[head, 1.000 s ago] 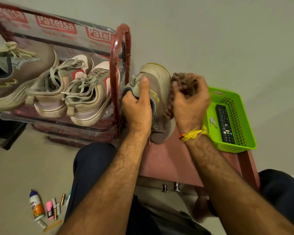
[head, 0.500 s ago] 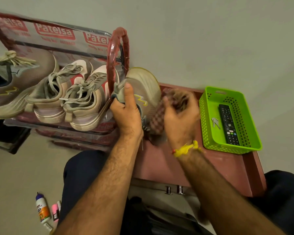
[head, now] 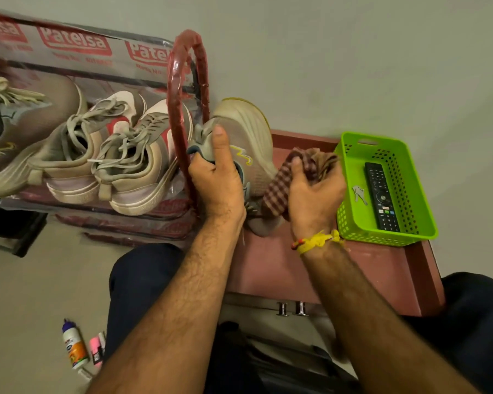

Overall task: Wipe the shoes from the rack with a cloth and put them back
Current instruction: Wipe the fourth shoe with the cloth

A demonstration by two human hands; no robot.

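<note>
- The left hand [head: 215, 182] is gripping the shoe [head: 246, 143] at its collar, thumb lying up along the side and fingers curled inside the opening, holding it over the near edge of the tabletop [head: 271, 268] just beside the rack [head: 187, 89].
- The right hand [head: 315, 194] is clutching the checked cloth [head: 282, 183] in a loose bunch, just to the right of the shoe; whether the cloth is touching the shoe is hard to call from here.
- That shoe is looking light and soft-sided, a mesh upper over a thick foam sole, so I'm judging the collar or heel as the firm place to hold it; the upper would likely be giving way under a squeeze.
- The cloth is limp and folding over itself, so it should be wrapping round the toe and sole edges easily.
- The heel and inner side of the shoe are sitting behind the left hand, out of sight.
- The shoe at far left [head: 26, 143] is being cut off by the frame edge, and the rack's lower shelves are mostly hiding under plastic wrap.
- The pair of shoes on the rack [head: 111, 155] is standing heels toward us.
</note>
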